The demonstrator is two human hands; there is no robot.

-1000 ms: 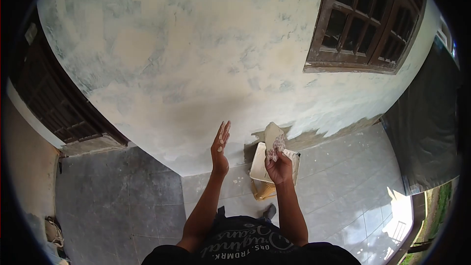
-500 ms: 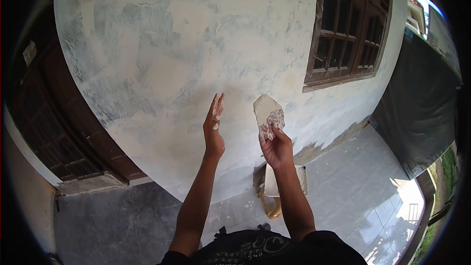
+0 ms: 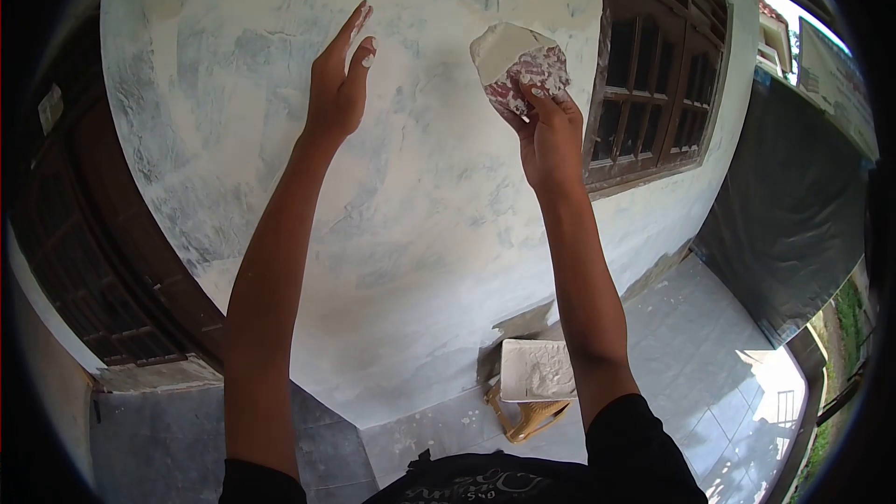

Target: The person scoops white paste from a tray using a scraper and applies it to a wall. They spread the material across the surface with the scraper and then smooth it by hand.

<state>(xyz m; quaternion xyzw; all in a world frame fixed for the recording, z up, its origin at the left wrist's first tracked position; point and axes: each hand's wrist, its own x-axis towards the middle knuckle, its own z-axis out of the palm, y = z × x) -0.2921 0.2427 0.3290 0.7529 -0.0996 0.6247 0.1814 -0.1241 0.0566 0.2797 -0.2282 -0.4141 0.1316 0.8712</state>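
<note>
My right hand [image 3: 551, 131] grips a flat scraper [image 3: 523, 65] smeared with pale putty, thumb on its near face. The scraper is up by the patchy white and grey wall [image 3: 401, 177], left of the window; whether it touches the wall I cannot tell. My left hand [image 3: 341, 79] is raised near the wall further left, holding nothing, with its thumb apart from the fingers. White putty marks its fingertips and thumb.
A white tray [image 3: 523, 369] of putty rests on a tan stool [image 3: 530, 418] at the wall's foot. A brown wooden window [image 3: 653, 84] is at the right, a dark door [image 3: 103, 252] at the left. Dark sheeting [image 3: 793, 196] hangs beyond the grey tiled floor [image 3: 663, 336].
Both hands have moved up along the wall, the left one also leftward and the right one slightly rightward with the scraper. More of the tray and stool now shows.
</note>
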